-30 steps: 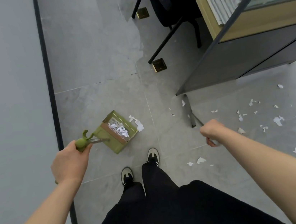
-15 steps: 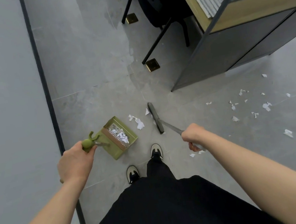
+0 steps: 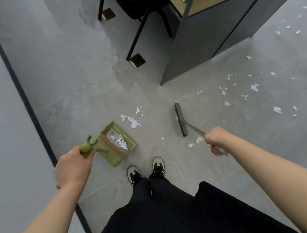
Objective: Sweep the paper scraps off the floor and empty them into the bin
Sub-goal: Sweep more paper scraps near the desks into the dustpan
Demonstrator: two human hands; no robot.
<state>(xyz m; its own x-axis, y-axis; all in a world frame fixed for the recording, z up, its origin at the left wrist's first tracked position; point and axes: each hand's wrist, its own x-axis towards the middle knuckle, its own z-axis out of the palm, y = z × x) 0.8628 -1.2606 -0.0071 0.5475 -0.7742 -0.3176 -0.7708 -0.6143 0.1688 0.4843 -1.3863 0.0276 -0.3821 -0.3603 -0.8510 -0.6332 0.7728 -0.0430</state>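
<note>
While the left hand stays out of the stroke, its grip is curled around the green handle of the dustpan, which sits on the floor at centre-left of the frame with its open mouth toward the upper right. I can see a heap of white scraps already lying inside the pan.

My right hand has its grip clamped on the grey shaft of the broom. I read the broom head as resting on the floor at centre frame, its long axis running nearly top to bottom of the frame, well apart from the pan mouth.

Key relation: a small cluster of paper scraps lies just beyond the pan mouth, between pan and broom head. The larger scatter lies to the right of the broom head, spreading toward the right edge. Two pieces lie just left of the right hand.

I judge the right hand to be the working one: the scatter lies on its side, and a leftward stroke would carry scraps toward the pan. No bin is in view.
</note>
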